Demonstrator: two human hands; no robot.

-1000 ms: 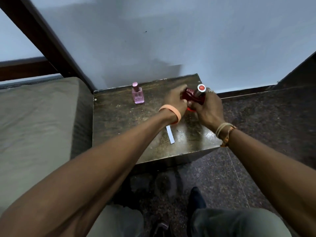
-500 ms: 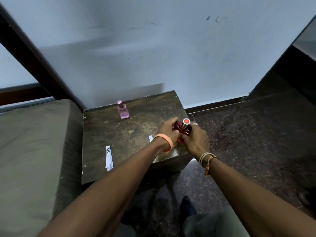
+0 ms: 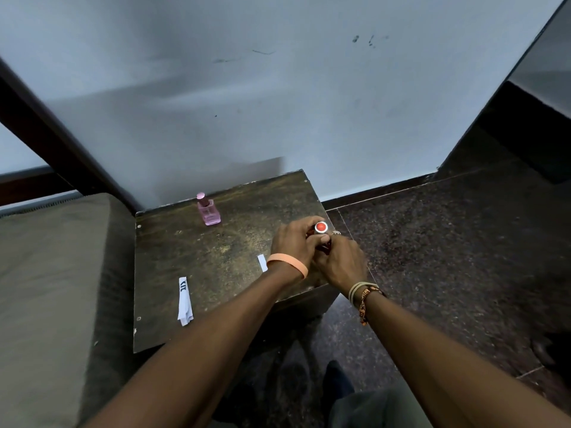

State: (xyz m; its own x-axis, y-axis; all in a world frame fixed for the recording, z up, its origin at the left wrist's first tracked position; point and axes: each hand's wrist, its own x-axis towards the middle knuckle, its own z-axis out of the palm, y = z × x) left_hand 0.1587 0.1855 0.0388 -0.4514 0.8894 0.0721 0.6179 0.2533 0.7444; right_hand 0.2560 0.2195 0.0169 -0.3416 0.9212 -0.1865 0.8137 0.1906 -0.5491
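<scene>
Fingers (image 3: 301,227) of left hand (image 3: 290,244) curl round red bottle (image 3: 321,227) just under its cap; right hand (image 3: 340,262) grips the body below. Bottle upright at right edge of bench (image 3: 200,257). Cap on, so opening looks unfinished. Pink bottle (image 3: 209,211) stands apart, untouched.

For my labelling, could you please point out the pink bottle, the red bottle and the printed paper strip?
pink bottle (image 3: 210,215): head view, glass body.
red bottle (image 3: 321,227): head view, cap top.
paper strip (image 3: 184,300): head view, its middle.
</scene>
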